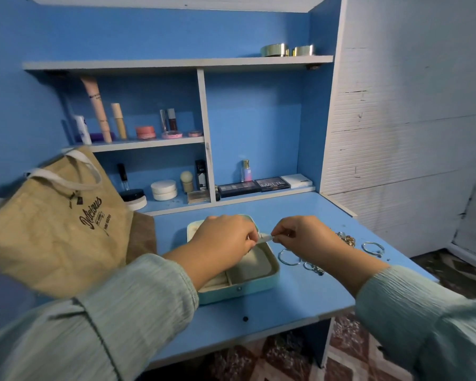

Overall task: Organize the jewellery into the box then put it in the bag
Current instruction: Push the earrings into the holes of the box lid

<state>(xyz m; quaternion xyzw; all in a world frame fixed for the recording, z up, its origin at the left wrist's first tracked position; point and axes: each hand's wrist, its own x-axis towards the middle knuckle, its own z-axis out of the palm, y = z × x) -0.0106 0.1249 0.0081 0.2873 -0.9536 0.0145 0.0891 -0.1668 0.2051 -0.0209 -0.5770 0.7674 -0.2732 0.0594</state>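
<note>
While we look down at the blue worktop (286,292), a small pale piece of jewellery (267,237) is held over the open box (248,281), which sits near the front edge. Our left hand (223,240) pinches one end and our right hand (302,237) pinches the other, each grip pressed onto it with curled fingers; what kind of piece it is we cannot tell. Just right of the box lie silver rings (289,257), a bangle (373,247) and a tangled chain (348,239). Left of the box stands the brown bag (58,224). Behind, shelves (149,143) carry cosmetics.
</note>
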